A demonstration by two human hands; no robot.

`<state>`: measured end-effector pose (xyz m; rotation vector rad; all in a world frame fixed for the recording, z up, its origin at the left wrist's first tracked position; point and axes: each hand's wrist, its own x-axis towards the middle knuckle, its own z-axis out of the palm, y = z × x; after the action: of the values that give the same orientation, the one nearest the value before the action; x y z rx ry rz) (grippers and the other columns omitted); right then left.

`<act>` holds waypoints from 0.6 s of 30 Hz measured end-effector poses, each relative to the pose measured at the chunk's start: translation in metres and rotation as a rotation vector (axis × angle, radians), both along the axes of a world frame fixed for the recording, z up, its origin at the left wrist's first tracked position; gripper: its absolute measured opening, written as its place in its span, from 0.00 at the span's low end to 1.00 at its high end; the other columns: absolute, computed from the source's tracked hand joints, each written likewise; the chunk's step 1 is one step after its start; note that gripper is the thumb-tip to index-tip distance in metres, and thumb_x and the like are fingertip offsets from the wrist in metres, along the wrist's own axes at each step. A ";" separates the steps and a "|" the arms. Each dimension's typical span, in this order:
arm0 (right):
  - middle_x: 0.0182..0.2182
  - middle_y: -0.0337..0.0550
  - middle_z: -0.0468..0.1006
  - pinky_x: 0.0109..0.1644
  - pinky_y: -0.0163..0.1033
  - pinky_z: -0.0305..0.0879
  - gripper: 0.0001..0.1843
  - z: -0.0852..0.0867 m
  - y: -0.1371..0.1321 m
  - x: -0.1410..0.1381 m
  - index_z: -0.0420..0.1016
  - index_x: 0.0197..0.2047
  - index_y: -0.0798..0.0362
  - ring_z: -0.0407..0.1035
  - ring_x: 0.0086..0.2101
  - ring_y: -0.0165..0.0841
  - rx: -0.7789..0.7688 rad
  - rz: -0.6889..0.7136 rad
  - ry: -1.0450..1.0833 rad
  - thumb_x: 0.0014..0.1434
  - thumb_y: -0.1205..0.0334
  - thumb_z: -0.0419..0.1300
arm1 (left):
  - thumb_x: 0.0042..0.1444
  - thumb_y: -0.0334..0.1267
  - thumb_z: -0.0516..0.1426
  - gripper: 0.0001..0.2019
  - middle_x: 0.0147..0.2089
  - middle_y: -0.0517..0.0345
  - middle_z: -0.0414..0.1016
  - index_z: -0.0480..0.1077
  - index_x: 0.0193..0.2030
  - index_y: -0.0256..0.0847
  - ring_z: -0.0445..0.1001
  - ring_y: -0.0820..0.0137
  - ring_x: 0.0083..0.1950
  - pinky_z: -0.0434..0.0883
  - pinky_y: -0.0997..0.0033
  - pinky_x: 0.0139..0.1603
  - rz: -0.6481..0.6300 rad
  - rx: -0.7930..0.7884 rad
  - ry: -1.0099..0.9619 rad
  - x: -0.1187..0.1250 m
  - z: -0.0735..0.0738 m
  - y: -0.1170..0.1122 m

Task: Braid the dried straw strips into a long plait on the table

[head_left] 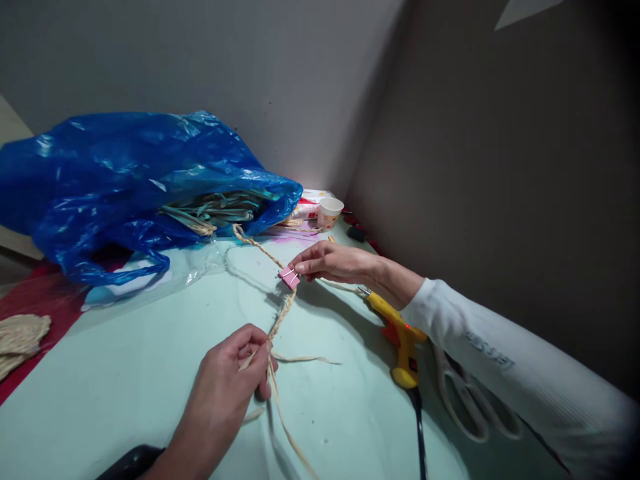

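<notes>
The left hand (231,367) pinches a braid (283,314); at its one o'clock, the right hand (337,261) holds a clip (288,278) on the braid. From the clip: cup (330,216) at one o'clock, glue gun (407,350) at four, bag (125,163) at ten.

A long sleeve (450,317), white with a greyish cast in the dim light, covered my right arm. It fitted closely around the forearm and ended in a plain cuff (418,301) just behind the wrist, where soft creases gathered. Dark block lettering (489,350) ran along the forearm, too blurred for me to read surely. Farther back, fine parallel lines (575,415) textured the cloth. My right hand (333,260) was bare, as were my left hand (233,370) and the visible part of my left forearm (200,430).
</notes>
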<state>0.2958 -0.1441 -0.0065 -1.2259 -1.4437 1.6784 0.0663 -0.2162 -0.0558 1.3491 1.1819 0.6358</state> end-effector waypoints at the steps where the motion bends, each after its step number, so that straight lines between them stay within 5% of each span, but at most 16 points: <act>1: 0.29 0.41 0.77 0.33 0.31 0.59 0.10 0.000 0.000 0.000 0.81 0.35 0.61 0.63 0.28 0.24 -0.006 -0.011 0.010 0.49 0.64 0.68 | 0.52 0.42 0.56 0.10 0.14 0.65 0.68 0.65 0.25 0.41 0.64 0.74 0.18 0.61 0.76 0.25 -0.002 0.000 -0.008 0.000 0.000 0.000; 13: 0.28 0.42 0.76 0.33 0.32 0.58 0.10 -0.001 -0.001 0.010 0.80 0.34 0.62 0.62 0.26 0.24 -0.016 -0.009 0.049 0.49 0.64 0.68 | 0.49 0.43 0.59 0.11 0.13 0.65 0.65 0.66 0.24 0.39 0.61 0.77 0.15 0.54 0.79 0.18 0.084 -0.035 -0.142 0.002 -0.004 -0.001; 18: 0.28 0.42 0.76 0.32 0.32 0.57 0.13 -0.004 0.000 0.017 0.80 0.35 0.62 0.61 0.27 0.24 0.022 0.014 0.013 0.48 0.61 0.68 | 0.45 0.44 0.62 0.13 0.19 0.61 0.71 0.66 0.24 0.38 0.62 0.79 0.16 0.52 0.81 0.17 0.086 -0.097 -0.164 -0.001 0.001 0.003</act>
<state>0.3127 -0.1441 -0.0109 -1.1935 -1.4620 1.6728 0.0658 -0.2131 -0.0551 1.1475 1.1272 0.7275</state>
